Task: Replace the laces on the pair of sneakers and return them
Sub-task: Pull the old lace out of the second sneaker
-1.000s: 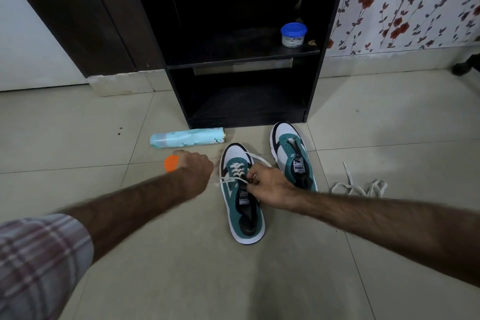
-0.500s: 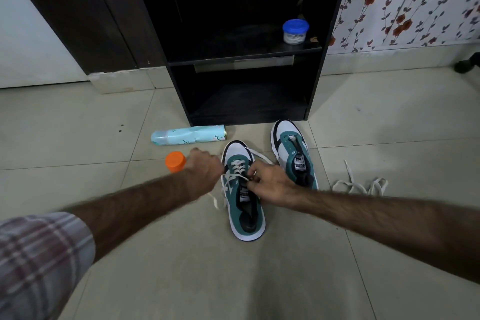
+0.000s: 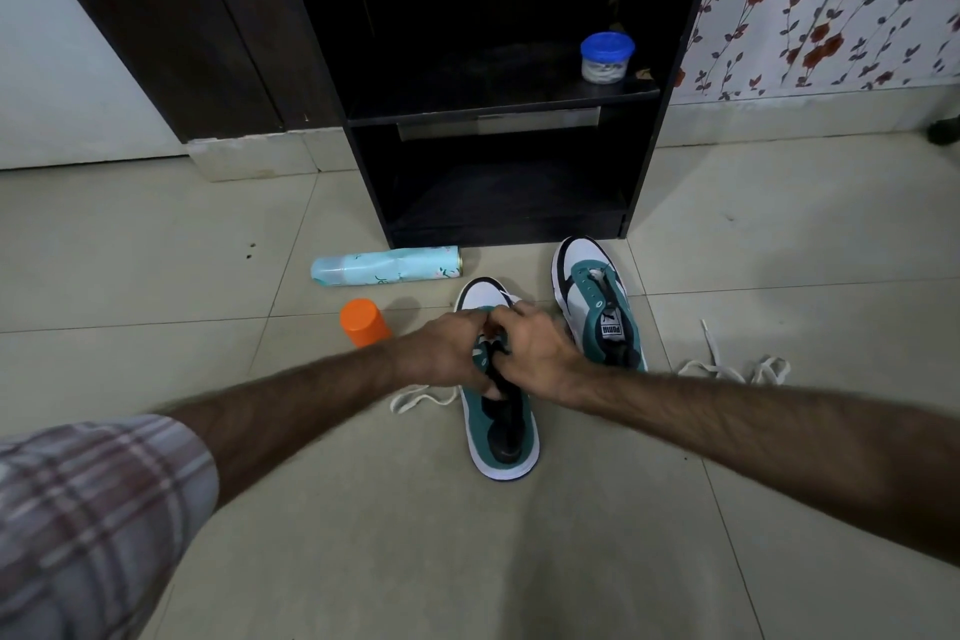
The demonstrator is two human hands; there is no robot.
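Teal-white sneaker (image 3: 501, 437) at 6 o'clock of the dark shelf unit (image 3: 498, 120), left hand (image 3: 447, 353) and right hand (image 3: 535, 353) both pinching its soft, limp white lace (image 3: 421, 398) over the eyelets; grip near the lace tip

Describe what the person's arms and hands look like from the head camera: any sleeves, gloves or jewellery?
Both forearms are bare and hairy. The left arm wears a short plaid sleeve in grey, white and reddish stripes. No sleeve shows on the right. The left hand and right hand show no gloves, rings or watch.
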